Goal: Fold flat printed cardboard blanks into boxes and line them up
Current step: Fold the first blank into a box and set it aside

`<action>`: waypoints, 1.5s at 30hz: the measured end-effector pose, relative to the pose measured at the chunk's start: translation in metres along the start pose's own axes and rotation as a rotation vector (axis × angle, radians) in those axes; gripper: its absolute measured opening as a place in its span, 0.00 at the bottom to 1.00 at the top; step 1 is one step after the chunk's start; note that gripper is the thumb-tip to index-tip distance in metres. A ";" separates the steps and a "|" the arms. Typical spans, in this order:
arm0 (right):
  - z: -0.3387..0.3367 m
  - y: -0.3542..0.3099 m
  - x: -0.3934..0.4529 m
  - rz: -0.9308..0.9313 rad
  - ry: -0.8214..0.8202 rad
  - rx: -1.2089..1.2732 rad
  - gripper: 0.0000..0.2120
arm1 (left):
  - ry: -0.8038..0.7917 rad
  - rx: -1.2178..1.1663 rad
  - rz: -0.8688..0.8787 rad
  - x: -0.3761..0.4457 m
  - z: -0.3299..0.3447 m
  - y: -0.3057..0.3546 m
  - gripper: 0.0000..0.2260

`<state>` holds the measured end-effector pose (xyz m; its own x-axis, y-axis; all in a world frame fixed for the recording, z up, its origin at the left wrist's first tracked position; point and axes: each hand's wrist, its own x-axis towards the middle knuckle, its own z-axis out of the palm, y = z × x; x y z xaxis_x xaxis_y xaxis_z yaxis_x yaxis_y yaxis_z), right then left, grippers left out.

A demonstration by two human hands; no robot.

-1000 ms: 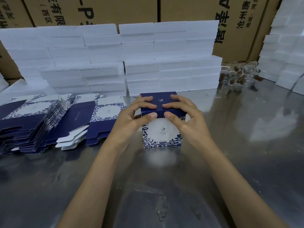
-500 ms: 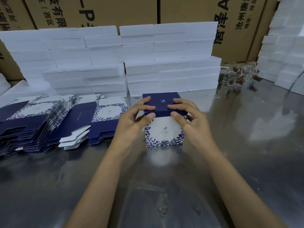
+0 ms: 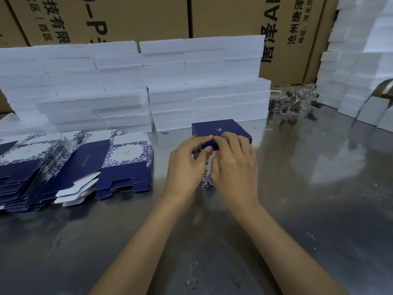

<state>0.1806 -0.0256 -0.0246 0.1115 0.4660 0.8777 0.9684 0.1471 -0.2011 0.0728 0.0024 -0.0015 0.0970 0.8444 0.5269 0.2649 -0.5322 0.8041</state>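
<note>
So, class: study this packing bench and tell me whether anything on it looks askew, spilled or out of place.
The flat blanks have slid into a slumped, fanned pile rather than a square stack. Small clear jars with brown stoppers lie jumbled at the back right. The box under both hands looks square.

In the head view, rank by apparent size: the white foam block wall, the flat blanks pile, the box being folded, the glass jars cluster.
Largest to smallest as they look:
1. white foam block wall
2. flat blanks pile
3. box and glass jars cluster: unsure, since both hands cover much of the box and the jars lie farther back.
</note>
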 end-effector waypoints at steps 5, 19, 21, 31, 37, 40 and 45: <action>0.015 0.069 0.009 0.090 -0.182 -0.224 0.30 | -0.124 0.017 -0.040 0.050 0.069 0.006 0.12; 0.128 0.233 0.081 0.287 -0.268 -0.323 0.39 | -0.181 0.020 -0.005 0.185 0.237 -0.032 0.14; 0.141 0.243 0.090 0.293 -0.267 -0.333 0.40 | -0.202 0.036 -0.012 0.203 0.246 -0.037 0.13; 0.167 0.260 0.100 0.345 -0.299 -0.392 0.39 | -0.298 0.119 -0.029 0.222 0.268 -0.047 0.24; 0.156 0.254 0.098 0.538 -0.377 -0.290 0.50 | -0.338 0.089 -0.155 0.155 0.234 -0.074 0.35; 0.148 0.246 0.089 0.604 -0.459 -0.225 0.52 | -0.344 0.112 -0.253 0.134 0.206 -0.087 0.33; 0.123 0.217 0.065 0.672 -0.625 -0.065 0.43 | -0.368 0.129 -0.329 0.105 0.167 -0.075 0.29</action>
<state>0.3701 0.1439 -0.0645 0.5330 0.8253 0.1862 0.7560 -0.3658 -0.5429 0.2237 0.1410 -0.0525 0.3137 0.9441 0.1010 0.4526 -0.2421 0.8582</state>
